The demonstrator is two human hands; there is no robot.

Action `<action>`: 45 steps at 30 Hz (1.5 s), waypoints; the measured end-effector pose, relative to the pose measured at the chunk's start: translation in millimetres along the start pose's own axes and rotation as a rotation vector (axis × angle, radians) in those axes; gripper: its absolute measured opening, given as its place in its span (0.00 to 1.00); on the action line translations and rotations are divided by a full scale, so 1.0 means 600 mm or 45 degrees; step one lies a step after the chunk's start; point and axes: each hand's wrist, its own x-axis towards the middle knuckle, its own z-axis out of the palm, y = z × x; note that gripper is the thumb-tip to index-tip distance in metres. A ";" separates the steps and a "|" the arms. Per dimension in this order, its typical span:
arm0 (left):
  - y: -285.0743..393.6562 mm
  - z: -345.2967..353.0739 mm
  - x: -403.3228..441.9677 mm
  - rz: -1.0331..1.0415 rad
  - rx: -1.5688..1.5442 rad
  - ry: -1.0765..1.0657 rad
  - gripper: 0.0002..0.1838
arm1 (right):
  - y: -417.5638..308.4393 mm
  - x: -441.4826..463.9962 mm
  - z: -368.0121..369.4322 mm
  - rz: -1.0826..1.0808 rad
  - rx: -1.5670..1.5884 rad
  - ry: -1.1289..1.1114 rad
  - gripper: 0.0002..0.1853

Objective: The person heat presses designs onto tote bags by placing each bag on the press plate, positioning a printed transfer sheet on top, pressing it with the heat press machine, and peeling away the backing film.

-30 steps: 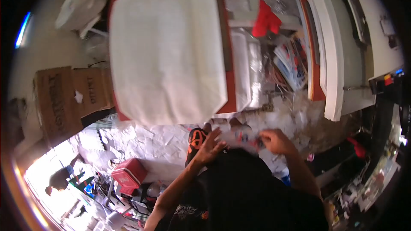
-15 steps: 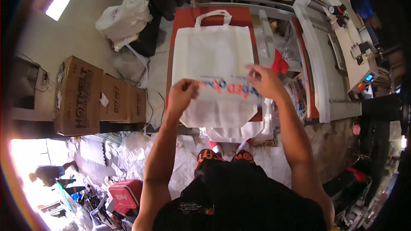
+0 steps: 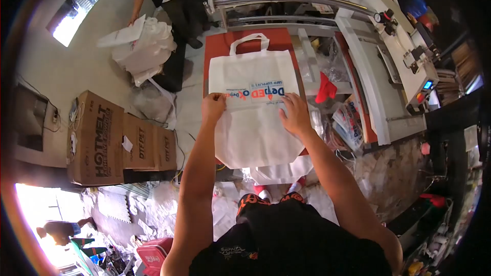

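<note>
Here, our left hand (image 3: 211,108) pinches one end of the print (image 3: 258,93) on the bag (image 3: 255,138); our right hand (image 3: 297,117), fingers spread, touches the other. Uneven tension could skew it.

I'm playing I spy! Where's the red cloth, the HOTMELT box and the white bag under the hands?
Red cloth (image 3: 326,88): head view, middle of its folds.
HOTMELT box (image 3: 104,139): head view, its lettered side.
White bag (image 3: 258,138): head view, its plain lower half.

Daylight glares through 2 bright openings at the left, the lower one blown out to white. Even, soft light covers the white fabric bag (image 3: 258,133). The wide lens bends the edges, and the corners fall to black.
</note>
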 end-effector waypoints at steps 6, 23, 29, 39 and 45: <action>0.176 -0.033 -0.120 0.848 0.278 -0.145 0.06 | -0.151 0.092 -0.161 -0.155 0.173 0.249 0.29; 0.048 -0.010 -0.113 -0.248 -0.863 -0.572 0.20 | -0.017 0.133 -0.021 0.937 1.964 0.460 0.13; -0.003 -0.009 -0.035 -0.050 0.003 -0.118 0.21 | 0.054 0.051 0.095 0.961 0.734 0.191 0.20; -0.013 -0.038 -0.104 0.856 0.778 0.171 0.22 | -0.027 0.030 -0.010 0.288 0.007 0.442 0.17; -0.054 -0.019 -0.122 1.047 0.822 0.214 0.22 | -0.034 -0.013 0.002 0.026 -0.092 0.120 0.18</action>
